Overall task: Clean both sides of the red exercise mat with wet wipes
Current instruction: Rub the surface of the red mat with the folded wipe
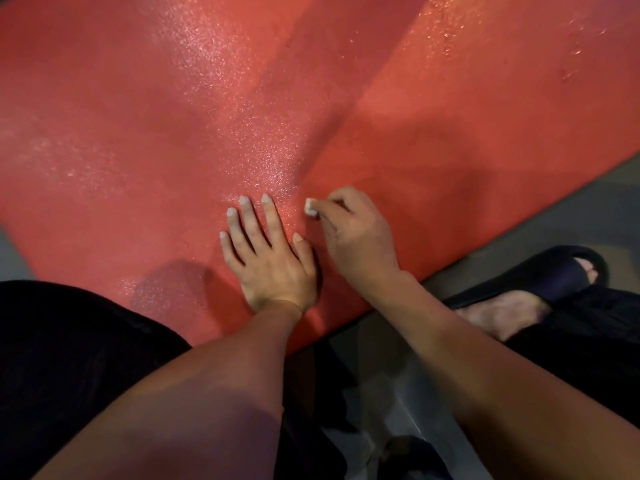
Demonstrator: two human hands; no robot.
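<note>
On the floor (571, 216), the red exercise mat (145, 126) lies spread with a crease down its middle and a wet sheen. The left hand (270, 258) presses flat, fingers straight. The right hand (356, 237) curls beside it, fingertips down; no wet wipe shows. Judged mid-clean, next fetching a wipe or flipping the mat.

Dim, warm light; wet glare streaks the mat (214, 81), edges soft, perhaps slightly motion-blurred.

Likely a home, red exercise mat (173, 116) on grey floor (571, 202), slipper (554, 271)
</note>
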